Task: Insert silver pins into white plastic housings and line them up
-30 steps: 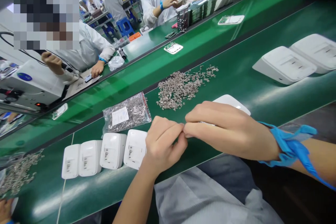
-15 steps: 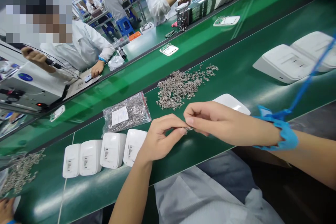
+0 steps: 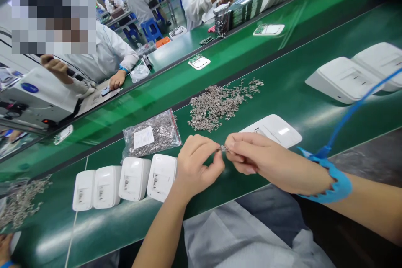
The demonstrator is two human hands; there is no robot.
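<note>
Small silvery metal pieces show between my fingertips, too small to name more exactly. My left hand pinches at their left end, thumb and forefinger close together. My right hand, with a blue wrist strap, pinches them from the other side. Behind my hands lies a loose heap of similar small metal pieces. A white plastic housing lies flat behind my right hand, which partly covers it. To the left of my left hand stands a white housing with slots in its face.
More white housings line the bench at left, by a labelled bag of metal parts. Two larger white housings stand at right. Beyond runs a green conveyor carrying circuit boards in white covers. Co-workers sit across it.
My right hand has shifted slightly down and turned, uncovering more of the flat white housing. Both hands remain pinched together, with the small metal pieces now showing more clearly between them.
</note>
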